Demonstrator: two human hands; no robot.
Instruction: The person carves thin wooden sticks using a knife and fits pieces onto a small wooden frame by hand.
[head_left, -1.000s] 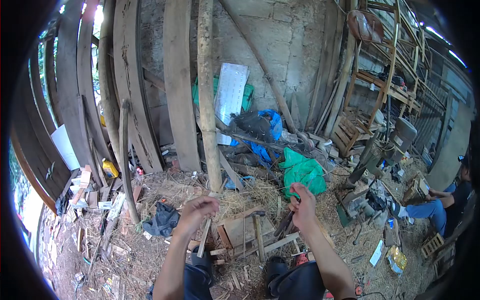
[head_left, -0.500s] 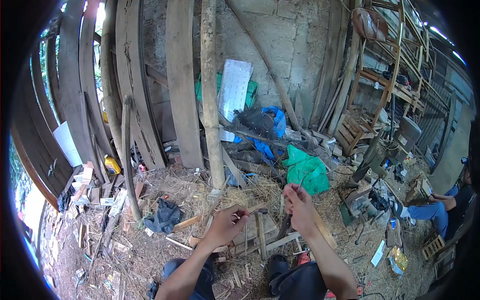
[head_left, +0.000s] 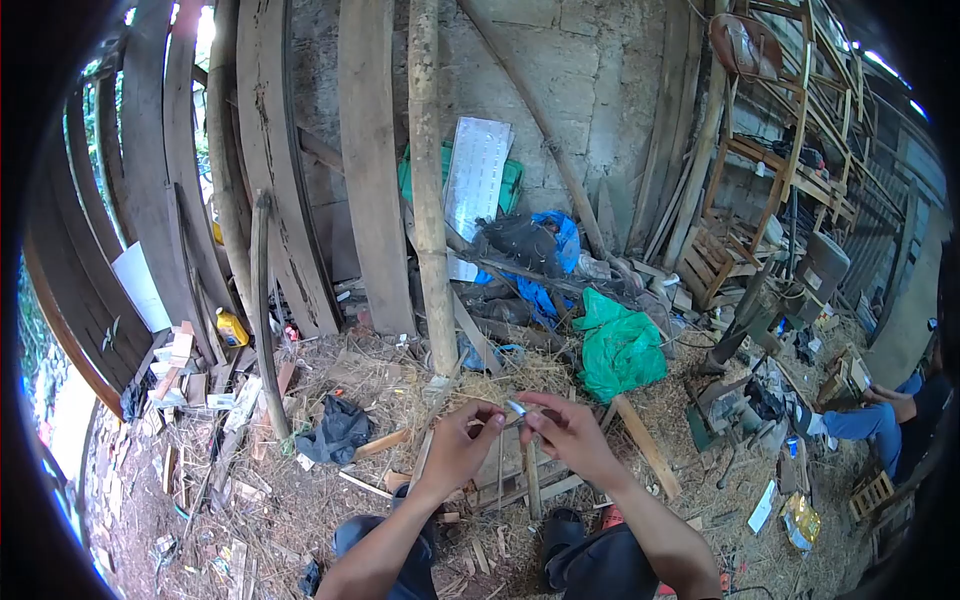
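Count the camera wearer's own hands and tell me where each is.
2: the left hand just left of the small silvery object, the right hand just right of it. Both show plainly.

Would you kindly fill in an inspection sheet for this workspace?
Surface: ground littered with straw and wood scraps.
Job's things: small shiny object at the fingertips, too small to identify.
Clutter: green bag, black plastic, yellow container.
Hands: left hand and right hand close together; which one grips is unclear.
Cables: cannot tell at this size.
Surroundings: block wall, leaning boards, seated person at right.
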